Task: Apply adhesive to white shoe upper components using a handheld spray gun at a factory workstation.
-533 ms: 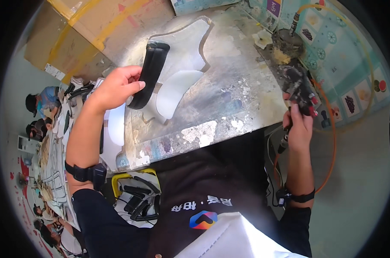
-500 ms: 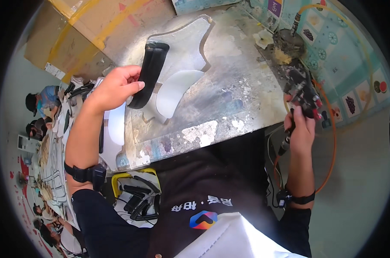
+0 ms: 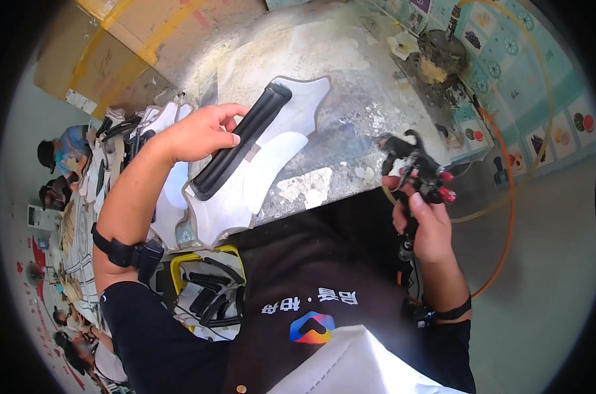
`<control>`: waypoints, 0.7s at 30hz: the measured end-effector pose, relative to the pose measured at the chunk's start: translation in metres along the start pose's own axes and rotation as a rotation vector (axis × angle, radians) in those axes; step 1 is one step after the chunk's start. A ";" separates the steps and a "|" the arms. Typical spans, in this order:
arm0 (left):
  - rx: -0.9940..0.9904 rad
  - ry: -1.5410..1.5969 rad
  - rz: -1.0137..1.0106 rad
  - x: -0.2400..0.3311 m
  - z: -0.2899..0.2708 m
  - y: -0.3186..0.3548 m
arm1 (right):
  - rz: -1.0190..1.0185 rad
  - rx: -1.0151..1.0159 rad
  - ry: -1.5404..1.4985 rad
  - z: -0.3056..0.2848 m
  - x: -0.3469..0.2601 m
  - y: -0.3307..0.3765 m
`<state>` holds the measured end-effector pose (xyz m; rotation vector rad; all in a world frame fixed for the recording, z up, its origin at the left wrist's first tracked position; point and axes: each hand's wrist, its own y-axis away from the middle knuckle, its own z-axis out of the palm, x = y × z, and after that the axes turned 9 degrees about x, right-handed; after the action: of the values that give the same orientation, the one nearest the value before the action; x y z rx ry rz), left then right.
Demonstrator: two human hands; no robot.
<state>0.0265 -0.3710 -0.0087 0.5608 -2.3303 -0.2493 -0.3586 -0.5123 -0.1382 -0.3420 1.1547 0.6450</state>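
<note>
My left hand [image 3: 209,133] pinches the edge of a long black padded strip [image 3: 245,141] between thumb and fingers. The strip slants across a pale grey, curved-edge flat panel [image 3: 226,220]; I cannot tell whether it rests on it. A whiter curved area [image 3: 278,154] of the panel shows beside the strip's right edge. The panel lies at the front of the worktable [image 3: 350,111], its lower end by the table's front edge. My right hand [image 3: 432,226] is closed round the handle of a dark spray gun [image 3: 416,161] with red knobs, held over the table's right front corner.
An orange hose [image 3: 510,217] and a yellowish hose [image 3: 549,98] loop at the right. A crusted pot [image 3: 442,52] stands in the back right corner. Cardboard boxes [image 3: 153,26] line the back left. A yellow-rimmed bin [image 3: 175,272] with black strips sits below. Other people work at far left.
The panel and black strip have come nearer to me, and the strip now slants more. My right hand has brought the spray gun leftward, from beyond the table's right side.
</note>
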 end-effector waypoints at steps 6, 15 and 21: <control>0.100 -0.027 0.037 -0.007 0.001 -0.002 | 0.050 -0.245 0.254 0.031 0.006 -0.006; 0.106 -0.272 0.014 -0.030 0.005 -0.026 | 0.138 -0.308 0.430 0.060 -0.014 -0.033; 0.104 -0.257 0.016 -0.036 0.005 -0.027 | 0.153 -0.233 0.463 0.065 -0.012 -0.041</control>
<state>0.0544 -0.3781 -0.0429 0.5894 -2.6072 -0.2032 -0.2879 -0.5109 -0.1049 -0.6284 1.5615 0.8656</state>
